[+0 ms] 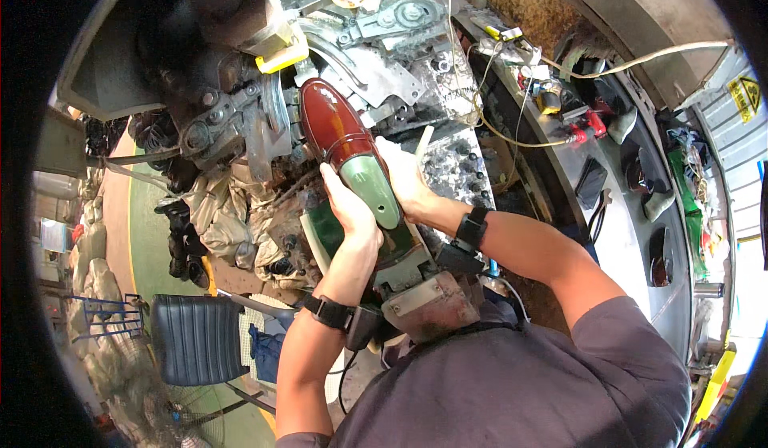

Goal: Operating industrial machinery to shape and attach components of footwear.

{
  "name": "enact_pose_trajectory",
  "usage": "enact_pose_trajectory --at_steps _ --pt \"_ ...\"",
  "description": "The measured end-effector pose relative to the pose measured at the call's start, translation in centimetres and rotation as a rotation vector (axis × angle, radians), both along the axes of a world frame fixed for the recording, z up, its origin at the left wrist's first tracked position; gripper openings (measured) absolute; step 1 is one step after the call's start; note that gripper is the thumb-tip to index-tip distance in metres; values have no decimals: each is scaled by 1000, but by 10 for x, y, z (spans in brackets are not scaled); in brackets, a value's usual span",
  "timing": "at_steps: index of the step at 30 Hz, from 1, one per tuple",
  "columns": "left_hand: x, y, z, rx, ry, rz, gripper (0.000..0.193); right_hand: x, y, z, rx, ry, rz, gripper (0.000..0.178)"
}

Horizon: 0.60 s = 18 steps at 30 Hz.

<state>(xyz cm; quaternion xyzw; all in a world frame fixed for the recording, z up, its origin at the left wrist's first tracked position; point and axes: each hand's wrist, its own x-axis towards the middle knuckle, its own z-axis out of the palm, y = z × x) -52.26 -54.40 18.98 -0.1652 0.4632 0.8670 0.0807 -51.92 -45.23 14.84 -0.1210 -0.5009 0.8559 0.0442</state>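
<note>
A glossy reddish-brown loafer (330,116) sits on a pale green shoe last (369,184), its toe pointing away from me among the machine's metal parts. Along the left side of the shoe and last, my left hand (350,208) presses with its fingers laid along the heel end. From the other side my right hand (404,180) grips it, its fingers partly hidden behind the last. Between them the two hands hold the shoe. Metal clamp arms (216,120) stand left of the toe, and a metal plate (392,76) lies to its right.
A yellow-edged machine head (284,54) overhangs the toe. At right, a long bench (596,208) carries dark shoe pieces, a phone-like black slab (590,181) and a red air fitting (588,128). A hose crosses above it. A black chair (196,340) stands at lower left.
</note>
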Motion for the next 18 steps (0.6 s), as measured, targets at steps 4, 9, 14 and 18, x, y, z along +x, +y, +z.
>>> enact_pose_trajectory --at_steps 4,9,14,18 --pt "8 5 12 -16 -14 -92 61 -6 9 -7 -87 -21 -5 45" --pt "-4 -112 -105 -936 251 -263 55 -1 18 6 375 -124 138 48" --pt "66 -130 -198 -2209 706 -1299 39 38 110 23 220 -120 151 50" --pt "95 -237 -310 -1784 559 -1027 43 51 76 47 197 -86 267 35"
